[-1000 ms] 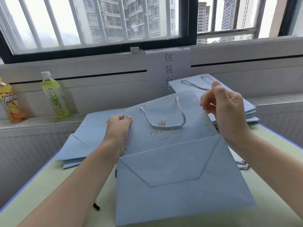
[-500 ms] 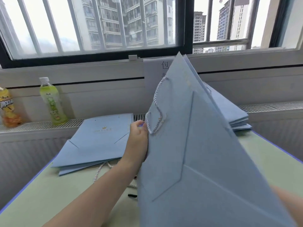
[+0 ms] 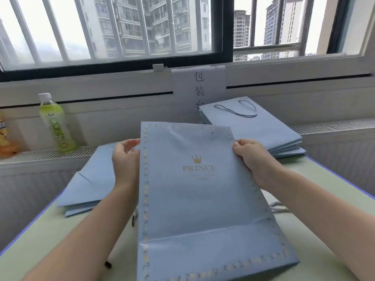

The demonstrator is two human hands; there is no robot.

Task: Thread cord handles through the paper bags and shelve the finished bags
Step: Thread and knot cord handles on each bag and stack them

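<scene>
A flat light-blue paper bag [image 3: 198,199] with a gold crown and "PRINCE" print lies face up in front of me, two empty holes near its top edge. My left hand [image 3: 123,159] holds its left edge and my right hand [image 3: 251,157] pinches its right edge near the top. No cord shows on this face. A stack of bags with cord handles [image 3: 255,128] sits at the back right. Another stack of blue bags [image 3: 91,183] lies at the left, partly behind my left hand. A loose cord [image 3: 278,207] peeks out at the bag's right side.
The pale green table [image 3: 324,189] has a blue edge. A green drink bottle [image 3: 56,124] and an orange bottle [image 3: 6,138] stand on the radiator ledge at the left. A paper sign [image 3: 199,88] hangs under the window. Small dark cord ends [image 3: 108,264] lie by my left forearm.
The bag was lifted on edge and turned over; its corded face is now down and the face with empty holes is up. Both hands now hold its side edges.
</scene>
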